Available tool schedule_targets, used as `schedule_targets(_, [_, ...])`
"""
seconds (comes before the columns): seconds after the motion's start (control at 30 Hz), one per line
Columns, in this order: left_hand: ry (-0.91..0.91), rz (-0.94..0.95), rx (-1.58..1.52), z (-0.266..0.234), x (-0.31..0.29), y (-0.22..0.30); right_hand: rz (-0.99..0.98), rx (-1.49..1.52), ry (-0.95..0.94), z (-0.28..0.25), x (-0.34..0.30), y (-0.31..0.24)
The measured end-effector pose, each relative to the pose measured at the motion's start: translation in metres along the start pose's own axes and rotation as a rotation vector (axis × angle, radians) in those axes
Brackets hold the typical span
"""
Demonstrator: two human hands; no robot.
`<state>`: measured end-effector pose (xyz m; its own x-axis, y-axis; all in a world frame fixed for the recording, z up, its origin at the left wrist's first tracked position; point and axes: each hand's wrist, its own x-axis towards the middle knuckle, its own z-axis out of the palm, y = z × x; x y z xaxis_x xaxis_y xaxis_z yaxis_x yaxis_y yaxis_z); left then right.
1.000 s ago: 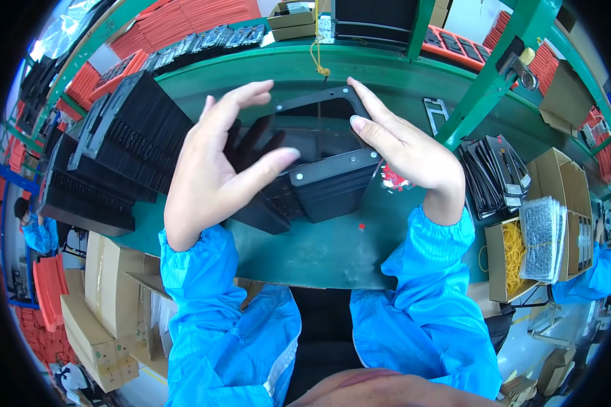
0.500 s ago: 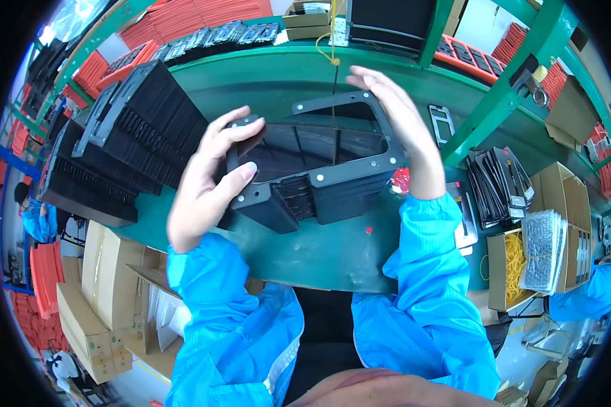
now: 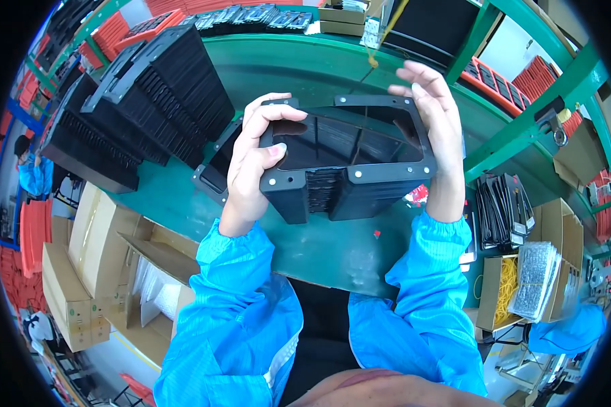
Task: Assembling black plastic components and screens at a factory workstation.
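Observation:
A stack of black frames (image 3: 387, 174) stands on the green bench in front of me, with small round metal dots on its corners. Its top is a glossy dark panel (image 3: 326, 139) that mirrors the surroundings. My left hand (image 3: 248, 159) grips the stack's left end, thumb over the near corner and fingers bent over the far one. Along the right side, my right hand (image 3: 441, 132) is open, its palm close against the edge and its fingers reaching past the far corner. Part of another black frame (image 3: 209, 178) lies left of the stack, half hidden by my left hand.
Tall stacks of black frames (image 3: 163, 88) crowd the bench's left. At right are upright black pieces (image 3: 502, 210) and a cardboard box (image 3: 502, 292) with yellow bands and bubble-wrapped packs. Cardboard cartons (image 3: 68, 292) stand at lower left. A green post (image 3: 523, 122) rises at right.
The view has shifted, so the stack and both hands sit further right. The top frame, which looked skewed, now lines up more squarely. My left hand still holds the stack's left end.

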<state>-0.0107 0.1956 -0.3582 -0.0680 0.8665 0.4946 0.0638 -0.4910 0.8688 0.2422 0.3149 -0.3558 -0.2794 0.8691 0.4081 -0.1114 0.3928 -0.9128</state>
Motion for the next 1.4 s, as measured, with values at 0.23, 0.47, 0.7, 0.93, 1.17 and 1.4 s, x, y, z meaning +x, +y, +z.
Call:
schedule_targets(0.23, [0.007, 0.008, 0.043, -0.001, -0.003, -0.005, 0.05, -0.063, 0.231, 0.002, 0.011, 0.036])
schedule_targets(0.47, [-0.001, 0.025, 0.053, -0.001, -0.005, -0.007, 0.047, 0.107, 0.029, 0.007, 0.006, 0.036])
schedule_targets(0.7, [-0.006, 0.046, 0.032, -0.007, -0.01, -0.01, 0.106, -0.04, -0.152, 0.006, -0.005, -0.008])
schedule_targets(0.93, [-0.003, 0.086, 0.026, -0.007, -0.008, -0.012, -0.487, 0.351, 0.096, 0.007, -0.032, -0.041])
schedule_targets(1.17, [0.018, 0.128, 0.027, -0.01, -0.011, -0.021, -0.482, 0.457, -0.3, 0.064, -0.08, -0.075])
schedule_targets(1.4, [-0.105, 0.198, 0.069, -0.024, -0.01, -0.024, -0.445, -0.029, -0.615, 0.072, -0.084, -0.074])
